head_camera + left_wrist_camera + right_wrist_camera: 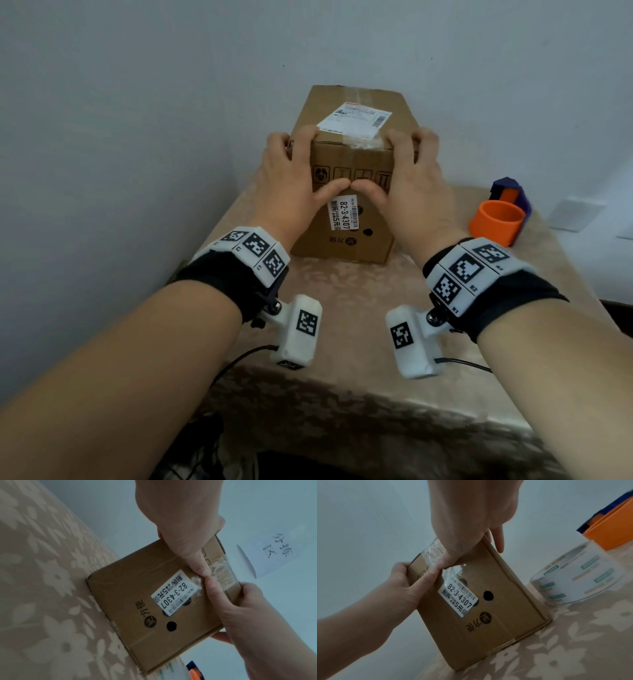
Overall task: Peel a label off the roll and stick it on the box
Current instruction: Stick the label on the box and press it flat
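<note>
A brown cardboard box [342,245] stands on the cloth-covered table [342,301] against the wall. Its front carries a white label [344,213] printed 82-3-4307, also seen in the wrist views [171,593] [458,597]. My left hand [294,178] and right hand [411,178] grip the box's upper part, fingers curled over the top edge. Both thumbs press the front face, their tips meeting on a wrinkled clear tape strip [221,569] just above the label. A shipping label [356,118] lies on the box top.
A clear tape roll [578,577] sits on the table just right of the box. Behind it are an orange ring [496,222] and a blue-and-orange dispenser [510,193]. The wall stands directly behind and left of the box. A handwritten paper [274,551] hangs on it.
</note>
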`<action>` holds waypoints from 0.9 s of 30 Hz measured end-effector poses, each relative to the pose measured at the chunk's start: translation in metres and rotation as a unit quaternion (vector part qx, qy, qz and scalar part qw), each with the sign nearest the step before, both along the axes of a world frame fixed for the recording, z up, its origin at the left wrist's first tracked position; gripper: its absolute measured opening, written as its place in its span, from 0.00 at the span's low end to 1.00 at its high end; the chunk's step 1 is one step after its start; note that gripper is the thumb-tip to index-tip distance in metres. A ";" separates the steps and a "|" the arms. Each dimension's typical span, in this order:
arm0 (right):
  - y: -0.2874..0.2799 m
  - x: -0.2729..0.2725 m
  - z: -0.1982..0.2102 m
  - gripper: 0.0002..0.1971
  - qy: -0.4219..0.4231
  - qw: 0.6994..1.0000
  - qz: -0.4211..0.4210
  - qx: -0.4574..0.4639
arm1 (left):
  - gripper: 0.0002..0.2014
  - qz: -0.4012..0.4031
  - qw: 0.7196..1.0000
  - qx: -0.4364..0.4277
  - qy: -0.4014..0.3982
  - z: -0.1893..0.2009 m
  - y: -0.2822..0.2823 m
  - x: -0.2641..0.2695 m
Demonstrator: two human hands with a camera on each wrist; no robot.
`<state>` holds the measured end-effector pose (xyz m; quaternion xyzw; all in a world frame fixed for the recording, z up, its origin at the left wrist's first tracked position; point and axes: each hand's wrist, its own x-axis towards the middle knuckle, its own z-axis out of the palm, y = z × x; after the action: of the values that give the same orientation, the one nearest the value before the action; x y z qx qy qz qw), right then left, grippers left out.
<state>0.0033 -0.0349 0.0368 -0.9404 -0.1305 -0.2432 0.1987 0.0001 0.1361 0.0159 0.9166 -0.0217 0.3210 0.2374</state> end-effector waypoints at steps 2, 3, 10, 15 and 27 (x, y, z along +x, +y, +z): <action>-0.001 -0.002 -0.002 0.39 0.005 1.000 0.001 -0.022 | 0.42 0.015 0.999 0.042 -0.006 -0.004 -0.001 -0.002; -0.002 -0.004 -0.003 0.41 0.003 0.999 0.001 -0.035 | 0.44 0.021 0.998 0.059 -0.008 -0.005 -0.002 -0.004; -0.003 -0.007 -0.006 0.45 0.007 0.997 0.011 -0.071 | 0.56 0.037 0.991 0.124 0.041 -0.003 -0.004 -0.011; -0.008 -0.007 -0.001 0.55 0.032 0.995 0.019 -0.097 | 0.45 0.005 0.984 0.177 -0.019 0.017 -0.010 -0.012; -0.029 -0.002 0.010 0.50 0.030 0.990 0.099 -0.098 | 0.38 -0.053 0.954 0.271 -0.116 0.010 -0.014 0.013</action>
<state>0.0011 -0.0640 0.0472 -0.9447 -0.2398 -0.1804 0.1325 0.0127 0.1218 0.0257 0.9003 -0.1836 0.3945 -0.0078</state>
